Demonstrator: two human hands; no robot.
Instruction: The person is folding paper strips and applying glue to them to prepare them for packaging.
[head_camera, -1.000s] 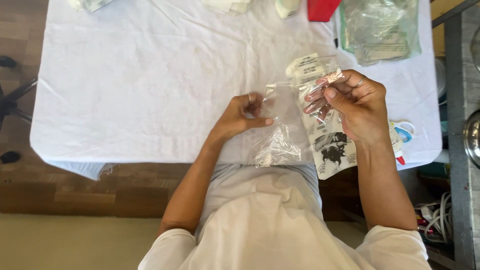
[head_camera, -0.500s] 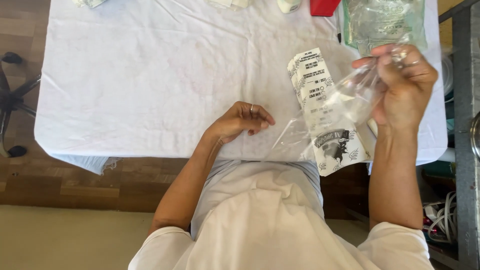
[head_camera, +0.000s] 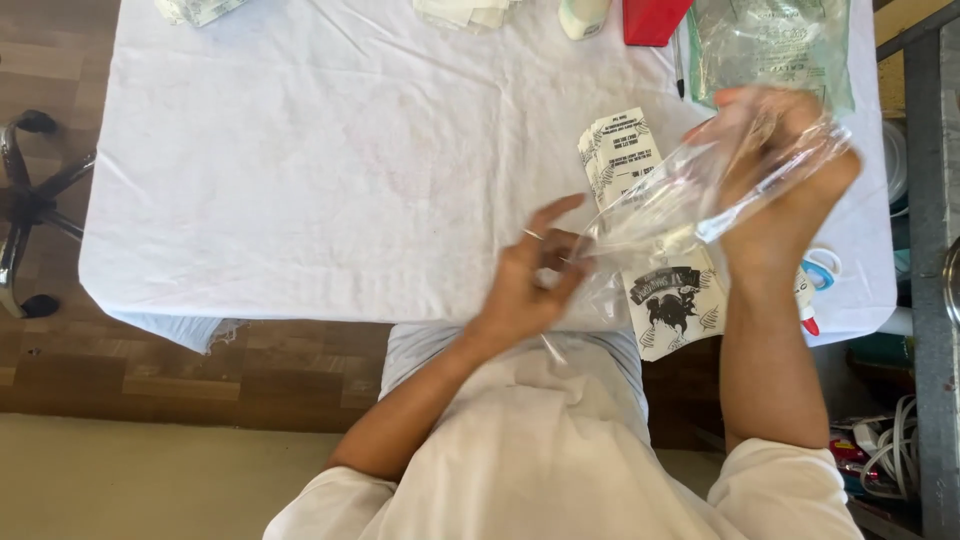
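Plastic is what both your hands work with: a clear plastic bag (head_camera: 690, 205) stretches between them above the near right part of the white tablecloth (head_camera: 330, 180). Your right hand (head_camera: 785, 165) is pushed inside the wide end of the bag, and the film wraps around your fingers; how tightly it closes I cannot tell, because the picture is blurred there. Your left hand (head_camera: 535, 275) pinches the narrow end of the bag between thumb and fingers, near the table edge. Under the bag lie printed paper cards (head_camera: 625, 150) in black and white, one with a dark drawing on it. At the far edge stand a red box (head_camera: 652, 18) and a greenish plastic packet (head_camera: 775, 45).
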